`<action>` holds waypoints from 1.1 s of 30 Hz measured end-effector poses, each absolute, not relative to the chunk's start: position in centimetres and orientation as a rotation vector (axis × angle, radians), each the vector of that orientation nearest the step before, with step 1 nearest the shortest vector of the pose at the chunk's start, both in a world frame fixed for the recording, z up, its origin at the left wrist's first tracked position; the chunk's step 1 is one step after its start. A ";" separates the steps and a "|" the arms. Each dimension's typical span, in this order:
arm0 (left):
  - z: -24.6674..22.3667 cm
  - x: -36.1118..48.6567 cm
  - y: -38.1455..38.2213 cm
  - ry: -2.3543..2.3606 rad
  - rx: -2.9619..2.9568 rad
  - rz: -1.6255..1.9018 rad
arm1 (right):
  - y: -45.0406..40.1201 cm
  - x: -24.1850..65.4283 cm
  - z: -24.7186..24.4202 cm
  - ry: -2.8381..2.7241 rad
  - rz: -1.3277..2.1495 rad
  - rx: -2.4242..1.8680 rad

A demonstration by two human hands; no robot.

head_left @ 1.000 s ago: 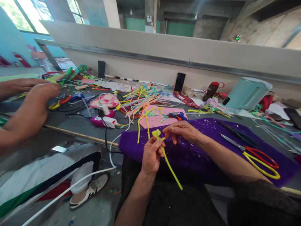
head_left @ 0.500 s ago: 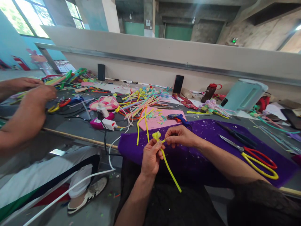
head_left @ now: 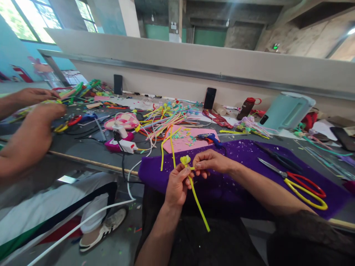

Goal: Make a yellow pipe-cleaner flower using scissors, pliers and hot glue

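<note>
The worker's left hand [head_left: 176, 186] pinches a yellow stem [head_left: 198, 201] just below its curled head [head_left: 185, 160], before the purple cloth [head_left: 244, 181]. Right hand [head_left: 213, 162], fingers closed, grips a short yellow end [head_left: 192, 168] beside it.

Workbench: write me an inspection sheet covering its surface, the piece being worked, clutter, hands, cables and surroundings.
Surface: dark bench, partly covered by purple cloth with pale specks.
Piece: yellow bloom, long stem hanging below, short strand to its side.
Clutter: pipe cleaners heaped behind; scraps on pink sheet, glue gun at its edge; scissors on cloth.
Hands: left hand pinches just under bloom; right hand has its fingers on short strand.
Cables: white cable and black cord hang over front edge.
Surroundings: another person's hands at left; two phones against partition.
</note>
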State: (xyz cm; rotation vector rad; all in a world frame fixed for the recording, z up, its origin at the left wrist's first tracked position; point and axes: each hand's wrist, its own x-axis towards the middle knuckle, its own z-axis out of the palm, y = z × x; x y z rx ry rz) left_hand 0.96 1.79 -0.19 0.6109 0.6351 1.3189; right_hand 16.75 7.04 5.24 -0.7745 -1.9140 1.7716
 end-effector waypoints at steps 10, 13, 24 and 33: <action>0.1 1.1 1.7 0.678 0.608 1.335 | 6.7 16.6 6.0 -1.978 1.512 -0.904; 0.1 1.2 1.6 0.692 0.609 1.346 | 5.8 16.0 6.0 -2.008 1.495 -0.869; 0.0 1.4 1.5 0.730 0.664 1.367 | 6.2 16.3 5.4 -2.004 1.497 -0.921; -0.2 1.4 1.4 0.714 0.655 1.382 | 6.1 16.2 5.3 -1.870 1.649 -0.847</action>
